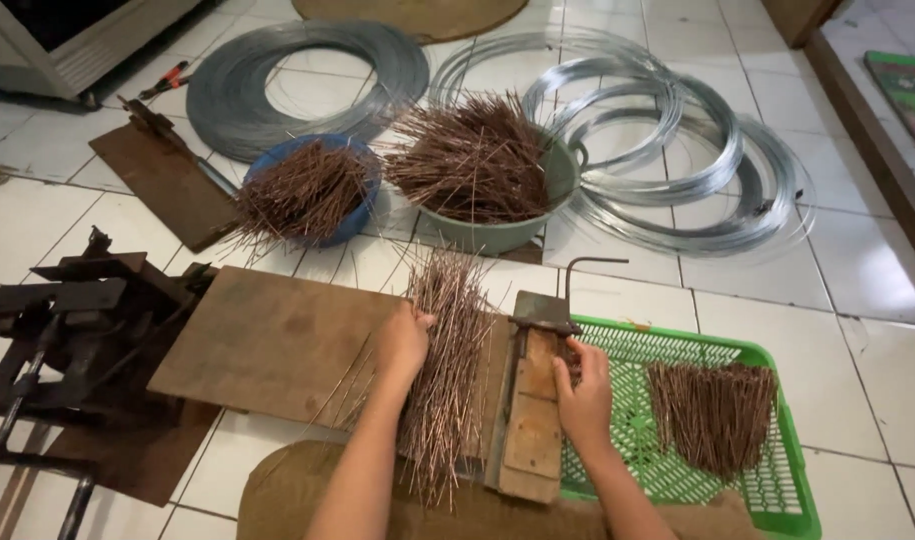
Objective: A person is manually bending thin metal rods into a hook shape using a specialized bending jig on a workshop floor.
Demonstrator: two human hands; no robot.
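Note:
My left hand [404,343] rests on a loose pile of thin copper-coloured wire rods [447,370] lying on a brown board [267,340], its fingers curled around some of them. My right hand [582,390] is at the right side of a wooden and metal bending jig [533,400], pinching a few rods against it. A bent metal lever [587,268] rises from the jig's top. Just right of that hand a green plastic basket [777,500] holds a bundle of bent rods [712,412].
A blue bowl [362,215] and a grey-green bowl [537,225] full of rods stand beyond the board. Coils of grey wire [277,125] and shiny wire [677,150] lie on the white tiled floor. A dark iron machine [77,310] sits at left.

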